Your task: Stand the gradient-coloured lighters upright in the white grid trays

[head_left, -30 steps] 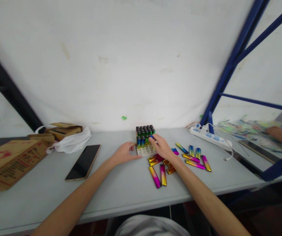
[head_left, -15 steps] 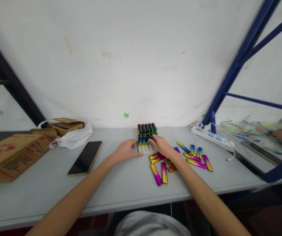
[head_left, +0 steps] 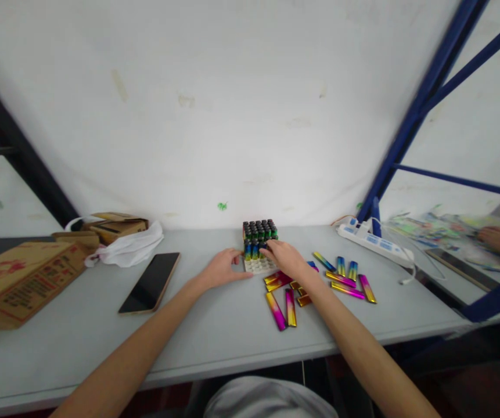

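While L hand curves, R hand arches dn.

Workshop, by the look: grey workbench along scuffed white wall; blue metal frame at two o'clock; power strip and co-worker's hand near three; printed cardboard box between eight and nine.

Loose sticks, right of centre: glossy, metallic-looking. Tray, centre: matt, plastic-looking. Phone, lower left: glossy. Carton, far left: cardboard.
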`<state>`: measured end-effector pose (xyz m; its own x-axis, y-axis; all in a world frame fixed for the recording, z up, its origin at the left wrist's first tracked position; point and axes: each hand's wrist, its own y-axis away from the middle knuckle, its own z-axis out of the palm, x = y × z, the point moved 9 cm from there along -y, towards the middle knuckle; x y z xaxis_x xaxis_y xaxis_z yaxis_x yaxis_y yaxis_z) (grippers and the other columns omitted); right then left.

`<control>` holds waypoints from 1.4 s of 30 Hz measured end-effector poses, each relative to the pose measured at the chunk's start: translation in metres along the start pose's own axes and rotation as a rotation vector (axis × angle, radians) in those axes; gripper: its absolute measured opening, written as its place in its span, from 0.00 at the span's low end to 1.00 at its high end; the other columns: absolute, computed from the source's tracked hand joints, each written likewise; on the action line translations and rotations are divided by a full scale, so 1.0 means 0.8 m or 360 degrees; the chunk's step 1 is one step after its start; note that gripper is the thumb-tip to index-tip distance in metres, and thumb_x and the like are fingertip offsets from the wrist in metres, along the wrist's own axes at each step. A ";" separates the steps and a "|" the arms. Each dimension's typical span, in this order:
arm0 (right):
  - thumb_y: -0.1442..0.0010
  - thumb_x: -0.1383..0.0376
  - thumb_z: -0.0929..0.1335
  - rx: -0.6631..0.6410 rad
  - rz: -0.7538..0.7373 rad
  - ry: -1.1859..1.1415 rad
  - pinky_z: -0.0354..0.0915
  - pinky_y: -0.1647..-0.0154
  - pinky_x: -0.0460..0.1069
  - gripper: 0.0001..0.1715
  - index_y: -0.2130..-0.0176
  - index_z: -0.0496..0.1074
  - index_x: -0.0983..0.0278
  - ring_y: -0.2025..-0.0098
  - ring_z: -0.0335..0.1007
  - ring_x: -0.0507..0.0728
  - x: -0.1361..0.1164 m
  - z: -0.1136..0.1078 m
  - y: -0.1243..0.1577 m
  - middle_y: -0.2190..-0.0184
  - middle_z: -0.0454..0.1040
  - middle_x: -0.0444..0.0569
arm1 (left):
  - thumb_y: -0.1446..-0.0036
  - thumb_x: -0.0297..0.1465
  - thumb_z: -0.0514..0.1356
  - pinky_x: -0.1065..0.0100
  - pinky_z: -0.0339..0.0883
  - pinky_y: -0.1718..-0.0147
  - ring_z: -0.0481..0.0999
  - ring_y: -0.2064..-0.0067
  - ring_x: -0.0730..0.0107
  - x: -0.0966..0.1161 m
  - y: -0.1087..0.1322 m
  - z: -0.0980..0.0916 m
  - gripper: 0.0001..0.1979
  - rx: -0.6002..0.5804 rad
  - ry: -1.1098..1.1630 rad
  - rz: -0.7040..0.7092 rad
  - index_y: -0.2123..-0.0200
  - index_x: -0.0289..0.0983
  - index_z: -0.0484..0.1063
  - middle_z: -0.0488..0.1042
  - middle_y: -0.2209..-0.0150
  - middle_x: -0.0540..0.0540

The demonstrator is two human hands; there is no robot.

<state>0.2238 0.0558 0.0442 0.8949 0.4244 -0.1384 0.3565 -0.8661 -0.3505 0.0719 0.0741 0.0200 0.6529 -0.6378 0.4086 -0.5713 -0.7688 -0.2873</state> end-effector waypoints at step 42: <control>0.53 0.52 0.78 0.0566 0.0442 -0.1820 0.61 0.70 0.47 0.28 0.56 0.75 0.63 0.71 0.68 0.52 0.118 -0.070 0.013 0.67 0.78 0.47 | 0.53 0.58 0.63 0.65 0.61 0.65 0.70 0.65 0.62 -0.001 0.001 0.001 0.29 -0.0056 -0.0002 -0.0027 0.66 0.37 0.71 0.71 0.67 0.47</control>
<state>0.3270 0.0723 0.0792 0.1143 0.3797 -0.9180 -0.0616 -0.9196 -0.3880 0.0714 0.0739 0.0191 0.6634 -0.6246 0.4121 -0.5772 -0.7776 -0.2494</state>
